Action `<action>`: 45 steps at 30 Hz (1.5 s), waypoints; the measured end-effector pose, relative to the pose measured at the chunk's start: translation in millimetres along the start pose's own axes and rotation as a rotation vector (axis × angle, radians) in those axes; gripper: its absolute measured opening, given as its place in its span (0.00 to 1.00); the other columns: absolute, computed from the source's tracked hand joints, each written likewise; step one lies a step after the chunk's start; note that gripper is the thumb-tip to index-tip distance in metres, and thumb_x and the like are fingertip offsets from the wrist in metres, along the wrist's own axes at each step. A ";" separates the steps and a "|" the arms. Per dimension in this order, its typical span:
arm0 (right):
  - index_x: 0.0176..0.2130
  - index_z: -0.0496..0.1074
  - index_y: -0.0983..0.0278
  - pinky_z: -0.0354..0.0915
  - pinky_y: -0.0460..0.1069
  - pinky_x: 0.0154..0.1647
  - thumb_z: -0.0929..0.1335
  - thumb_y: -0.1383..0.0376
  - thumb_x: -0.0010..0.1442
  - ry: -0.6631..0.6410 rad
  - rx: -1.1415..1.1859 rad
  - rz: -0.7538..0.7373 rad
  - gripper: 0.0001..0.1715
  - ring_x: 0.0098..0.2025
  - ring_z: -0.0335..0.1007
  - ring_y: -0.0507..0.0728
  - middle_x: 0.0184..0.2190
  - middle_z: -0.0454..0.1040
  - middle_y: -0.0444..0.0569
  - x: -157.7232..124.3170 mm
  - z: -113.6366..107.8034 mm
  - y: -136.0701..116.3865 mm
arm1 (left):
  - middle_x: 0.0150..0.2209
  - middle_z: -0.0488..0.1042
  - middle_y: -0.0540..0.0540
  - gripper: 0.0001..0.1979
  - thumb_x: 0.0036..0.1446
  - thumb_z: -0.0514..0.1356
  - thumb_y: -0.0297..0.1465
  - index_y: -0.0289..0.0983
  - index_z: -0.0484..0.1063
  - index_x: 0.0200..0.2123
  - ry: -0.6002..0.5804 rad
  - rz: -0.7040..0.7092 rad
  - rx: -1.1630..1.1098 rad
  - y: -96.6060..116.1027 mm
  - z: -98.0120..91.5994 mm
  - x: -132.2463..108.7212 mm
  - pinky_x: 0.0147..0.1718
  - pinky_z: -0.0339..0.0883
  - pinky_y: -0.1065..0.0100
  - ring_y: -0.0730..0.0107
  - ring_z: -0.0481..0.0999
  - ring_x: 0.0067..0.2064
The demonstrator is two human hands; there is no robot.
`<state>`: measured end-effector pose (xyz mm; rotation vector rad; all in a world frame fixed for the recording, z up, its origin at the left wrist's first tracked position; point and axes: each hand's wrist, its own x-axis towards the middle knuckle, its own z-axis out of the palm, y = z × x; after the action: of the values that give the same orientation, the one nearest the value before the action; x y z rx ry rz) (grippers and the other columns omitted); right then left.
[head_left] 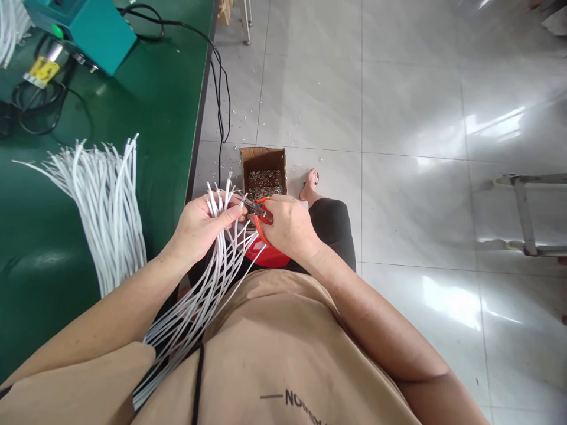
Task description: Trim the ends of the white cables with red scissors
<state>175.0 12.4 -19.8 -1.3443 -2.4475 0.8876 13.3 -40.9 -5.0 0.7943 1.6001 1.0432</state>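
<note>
My left hand (206,221) is closed round the upper ends of several white cables (221,257), with thumb and fingers pinching near their tips. The cables run down across my lap toward the lower left. In my right hand (287,224) is a pair of cutting pliers (261,213) with orange-red handles. Its jaws point left and reach a cable end beside my left fingertips; whether they are closed on it I cannot tell. Below both hands stands an open cardboard box (264,154) with many small pale scraps inside. My fingers partly hide its near side.
On the green table (39,236) at left lies a large bundle of white cables (104,206). A teal device (91,32) with black cords stands behind it. Small scraps dot the tiled floor (398,195). A metal frame (525,215) stands at right.
</note>
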 end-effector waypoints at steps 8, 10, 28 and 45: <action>0.30 0.74 0.66 0.57 0.49 0.35 0.65 0.61 0.60 -0.018 -0.132 0.000 0.13 0.36 0.68 0.56 0.30 0.74 0.51 -2.8 -3.4 -0.7 | 0.30 0.77 0.52 0.11 0.47 0.68 0.37 0.38 0.76 0.33 0.053 0.045 0.176 -1.1 -1.5 -1.6 0.34 0.66 0.67 0.71 0.73 0.32; 0.31 0.74 0.66 0.57 0.49 0.36 0.64 0.61 0.61 -0.010 -0.159 -0.003 0.13 0.36 0.68 0.57 0.31 0.74 0.51 -4.1 -1.9 -1.0 | 0.29 0.77 0.51 0.11 0.47 0.68 0.37 0.37 0.76 0.33 0.056 0.044 0.204 -0.2 -1.5 -2.1 0.35 0.67 0.67 0.71 0.74 0.31; 0.34 0.75 0.65 0.62 0.45 0.32 0.69 0.59 0.55 0.038 0.793 0.234 0.11 0.29 0.66 0.49 0.28 0.74 0.43 4.9 -2.6 -4.4 | 0.29 0.77 0.49 0.12 0.52 0.66 0.36 0.35 0.77 0.36 0.028 0.034 0.162 -3.2 -0.9 -1.9 0.34 0.67 0.69 0.72 0.74 0.31; 0.28 0.75 0.66 0.61 0.44 0.29 0.69 0.64 0.51 -0.113 1.361 0.338 0.06 0.24 0.62 0.47 0.21 0.71 0.41 5.6 0.5 -13.4 | 0.27 0.71 0.53 0.16 0.45 0.69 0.31 0.37 0.70 0.37 -0.084 -0.032 -0.146 -5.7 -0.4 1.4 0.36 0.67 0.67 0.72 0.73 0.30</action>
<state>162.3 11.5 -12.7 -1.0624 -1.0195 2.1216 12.5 -42.0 -10.7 0.7025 1.4443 1.0761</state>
